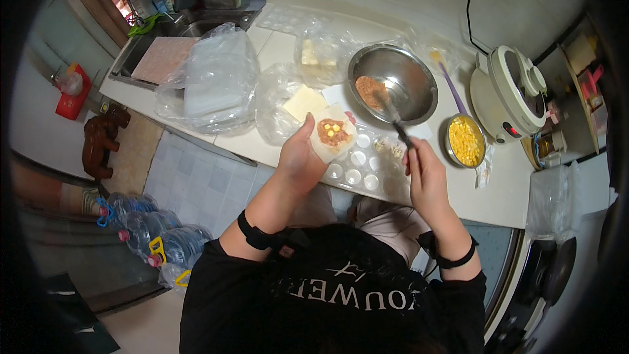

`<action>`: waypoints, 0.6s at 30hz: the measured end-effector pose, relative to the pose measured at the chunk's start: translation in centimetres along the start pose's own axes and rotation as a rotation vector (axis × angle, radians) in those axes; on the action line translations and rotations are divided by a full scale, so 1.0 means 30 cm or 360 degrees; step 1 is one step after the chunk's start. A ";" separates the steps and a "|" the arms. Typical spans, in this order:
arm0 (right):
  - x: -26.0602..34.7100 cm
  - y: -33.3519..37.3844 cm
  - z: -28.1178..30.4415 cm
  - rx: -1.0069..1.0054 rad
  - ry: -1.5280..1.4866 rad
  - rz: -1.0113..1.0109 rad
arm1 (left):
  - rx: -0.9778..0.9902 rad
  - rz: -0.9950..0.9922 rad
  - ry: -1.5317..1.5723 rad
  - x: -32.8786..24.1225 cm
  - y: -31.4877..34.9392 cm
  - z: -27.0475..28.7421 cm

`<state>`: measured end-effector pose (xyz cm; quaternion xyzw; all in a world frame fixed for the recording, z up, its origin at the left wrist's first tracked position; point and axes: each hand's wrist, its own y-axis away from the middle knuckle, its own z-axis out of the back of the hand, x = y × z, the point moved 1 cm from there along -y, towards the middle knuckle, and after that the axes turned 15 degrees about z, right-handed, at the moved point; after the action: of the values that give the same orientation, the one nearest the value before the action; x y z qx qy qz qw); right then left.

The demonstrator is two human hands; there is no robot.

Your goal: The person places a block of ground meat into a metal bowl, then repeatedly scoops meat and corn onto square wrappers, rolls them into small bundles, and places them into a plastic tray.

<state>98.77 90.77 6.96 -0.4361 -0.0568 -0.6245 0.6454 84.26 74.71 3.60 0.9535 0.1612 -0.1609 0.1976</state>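
My left hand (300,157) supports a pale square dough wrapper (323,149), with minced meat and a few yellow corn kernels on its middle. In my right hand (427,176) is a dark-handled utensil (399,128). Its far end reaches into a steel mixing bowl (419,73), at a lump of minced meat (371,92); the tip's shape is unclear. Below the bowl lies a clear plastic tray (354,176) with round hollows and small pale pieces on its right part. Left of the bowl, a stack of wrappers (304,103) rests on a clear plastic bag.
At right stand a small bowl of corn (466,142), a purple-handled utensil (454,90) and a white cooker (508,98). Wrapped plastic containers (219,82) sit at left beside the sink (190,26). Large water bottles (154,229) stand on the floor, near another person's leg (42,193).
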 end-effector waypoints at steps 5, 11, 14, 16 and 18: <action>-0.086 -0.053 -0.045 -0.0038 -0.0883 -0.0710 | 0.0161 0.0422 -0.0215 0.040 -0.001 -0.015; -0.102 -0.059 -0.093 0.0173 -0.1107 -0.0795 | 0.0015 0.0686 -0.0507 0.057 0.012 -0.006; -0.103 -0.061 -0.090 0.0050 -0.0938 -0.0675 | -0.0103 0.0592 -0.0442 0.073 0.010 0.000; -0.100 -0.066 -0.091 -0.0010 -0.0954 -0.0569 | -0.0171 0.0487 -0.0270 0.084 0.003 0.004; -0.093 -0.070 -0.092 -0.0035 -0.0978 -0.0521 | 0.0051 0.0436 -0.0209 0.084 -0.006 0.002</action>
<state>95.07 91.48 4.56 -0.5957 -0.3108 -0.5599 0.4848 86.45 75.46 2.56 0.9570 0.0138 -0.1969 0.2125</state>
